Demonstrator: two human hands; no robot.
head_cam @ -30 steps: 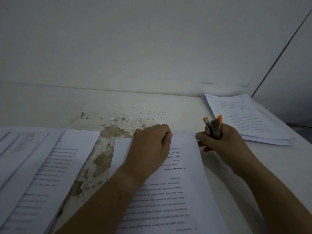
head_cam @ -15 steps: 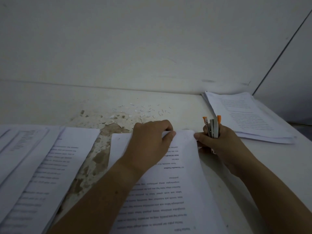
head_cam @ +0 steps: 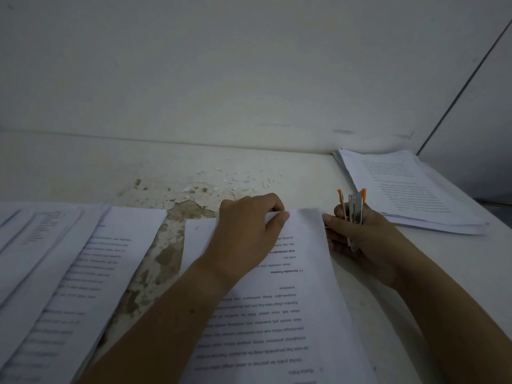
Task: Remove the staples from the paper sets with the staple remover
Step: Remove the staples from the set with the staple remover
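Note:
A printed paper set [head_cam: 279,309] lies in front of me on the white table [head_cam: 304,173], its text upside down. My left hand [head_cam: 246,234] pinches the far edge of its top sheet between thumb and fingers and lifts that edge slightly. My right hand [head_cam: 363,239] sits at the set's far right corner, a fingertip touching the paper edge. It grips a metal staple remover [head_cam: 353,209] with orange tips, which points up and away from the paper. I see no staple.
More paper sets [head_cam: 63,278] overlap at the left. Another stack of paper [head_cam: 410,189] lies at the far right by the wall. Small paper scraps and pulled staples [head_cam: 249,180] are scattered on the peeling table surface beyond my hands.
My left hand's thumb has come over the far edge of the top sheet and raised it a little. My right hand has hardly moved.

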